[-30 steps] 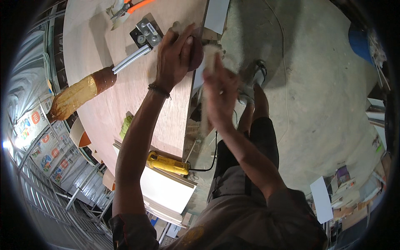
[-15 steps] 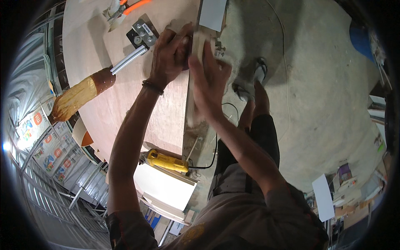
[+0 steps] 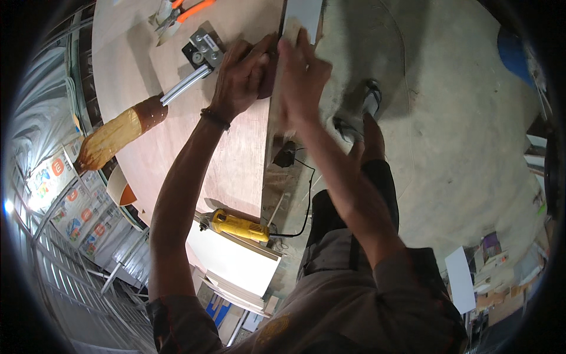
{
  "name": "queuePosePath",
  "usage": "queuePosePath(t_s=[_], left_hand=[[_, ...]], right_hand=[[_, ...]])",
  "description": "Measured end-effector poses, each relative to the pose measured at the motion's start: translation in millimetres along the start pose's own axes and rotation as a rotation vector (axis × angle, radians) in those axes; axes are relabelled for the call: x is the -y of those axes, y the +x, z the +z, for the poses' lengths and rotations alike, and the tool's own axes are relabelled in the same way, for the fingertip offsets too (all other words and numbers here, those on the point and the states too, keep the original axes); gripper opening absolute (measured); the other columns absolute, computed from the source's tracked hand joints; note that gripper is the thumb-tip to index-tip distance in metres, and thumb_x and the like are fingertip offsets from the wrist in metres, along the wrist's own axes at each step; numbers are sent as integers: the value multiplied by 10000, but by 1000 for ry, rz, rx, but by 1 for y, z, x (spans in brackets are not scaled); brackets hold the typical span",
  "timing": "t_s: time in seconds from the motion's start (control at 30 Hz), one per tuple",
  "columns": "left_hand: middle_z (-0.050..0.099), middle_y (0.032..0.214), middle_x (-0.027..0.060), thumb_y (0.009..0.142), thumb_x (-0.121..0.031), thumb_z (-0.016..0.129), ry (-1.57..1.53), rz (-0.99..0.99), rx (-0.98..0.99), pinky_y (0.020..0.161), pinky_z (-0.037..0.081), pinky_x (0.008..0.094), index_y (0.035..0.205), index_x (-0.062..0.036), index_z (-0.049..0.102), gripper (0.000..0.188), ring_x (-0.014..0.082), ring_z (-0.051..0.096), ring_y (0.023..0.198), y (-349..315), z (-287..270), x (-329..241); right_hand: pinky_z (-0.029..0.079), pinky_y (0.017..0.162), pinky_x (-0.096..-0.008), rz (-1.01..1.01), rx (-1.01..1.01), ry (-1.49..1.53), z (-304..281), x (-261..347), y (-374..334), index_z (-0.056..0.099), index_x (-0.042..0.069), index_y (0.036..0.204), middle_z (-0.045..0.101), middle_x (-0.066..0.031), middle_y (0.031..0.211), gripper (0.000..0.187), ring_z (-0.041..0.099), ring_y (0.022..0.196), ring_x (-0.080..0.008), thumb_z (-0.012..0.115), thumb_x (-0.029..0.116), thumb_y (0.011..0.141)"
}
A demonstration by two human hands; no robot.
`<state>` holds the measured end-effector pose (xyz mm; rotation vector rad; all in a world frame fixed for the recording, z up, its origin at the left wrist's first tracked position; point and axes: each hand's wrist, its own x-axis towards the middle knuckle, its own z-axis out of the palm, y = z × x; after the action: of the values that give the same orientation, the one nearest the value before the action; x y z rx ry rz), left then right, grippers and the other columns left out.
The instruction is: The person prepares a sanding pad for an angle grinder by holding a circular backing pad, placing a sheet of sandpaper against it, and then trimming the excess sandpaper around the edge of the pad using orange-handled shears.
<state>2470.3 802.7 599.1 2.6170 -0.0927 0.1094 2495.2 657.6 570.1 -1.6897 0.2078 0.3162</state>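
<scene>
A worker's left forearm reached up and inward across a pale wooden tabletop [image 3: 233, 159], a dark bracelet [image 3: 215, 118] at the wrist, in a cluttered workshop. The left hand [image 3: 239, 76], back upward and fingers bent, gripped a dark reddish-brown piece [image 3: 268, 76] near the table's right edge. The right arm angled up and to the left from the body; its hand [image 3: 303, 74] was closed around a pale strip [image 3: 292, 30], blurred and lying roughly along that edge, just beside the dark piece. Whether the two pieces touched could not be told.

On the tabletop, orange-handled pliers [image 3: 194, 10] lay near the top, above a metal bracket [image 3: 206, 47] joined to a silvery bar [image 3: 184, 85]. The bar led to a brown-and-golden tapered piece [image 3: 121, 134] at the left edge. A yellow power tool [image 3: 240, 226] with a black cord [image 3: 311, 189] lay at the near end, just above a white sheet [image 3: 233, 262]. To the right stretched a grey concrete floor [image 3: 460, 159], with a white panel [image 3: 460, 280] and scattered materials along its far side.
</scene>
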Motion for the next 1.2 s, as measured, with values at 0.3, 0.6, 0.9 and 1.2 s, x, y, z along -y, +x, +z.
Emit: queuePosePath(t_s=[0.3, 0.6, 0.9, 1.2], left_hand=[[586, 1277, 190, 1103, -301, 475, 116, 77, 15, 1058, 418, 489, 1516, -121, 566, 460, 374, 559, 1177, 0, -23, -3], [307, 1666, 275, 1116, -308, 348, 251, -170, -82, 1284, 182, 536, 1621, 59, 260, 630, 446, 224, 1576, -23, 17, -37], [342, 1663, 236, 1124, -352, 330, 250, -54, -45, 1276, 231, 527, 1598, 50, 315, 622, 401, 286, 1565, -13, 15, -26], [343, 1666, 221, 1132, -382, 297, 240, 61, -22, 1271, 241, 533, 1611, 36, 304, 635, 403, 301, 1557, -5, 12, -18]], right_hand=[[491, 722, -295, 247, -39, 329, -53, -34, -26, 594, -63, 1439, 620, -54, 763, 630, 538, 746, -94, 690, 377, 999], [421, 998, -389, 127, 168, 135, -43, 5, -86, 540, 9, 1519, 461, -229, 1191, 780, 471, 1085, -284, 636, 578, 994], [403, 972, -403, 156, 34, 278, -12, -32, 20, 530, 17, 1518, 496, -234, 1188, 685, 468, 1139, -289, 660, 433, 989], [470, 934, -359, -128, 31, 130, 1, -18, 29, 608, -9, 1411, 696, -210, 1148, 519, 617, 1043, -198, 659, 316, 1009]])
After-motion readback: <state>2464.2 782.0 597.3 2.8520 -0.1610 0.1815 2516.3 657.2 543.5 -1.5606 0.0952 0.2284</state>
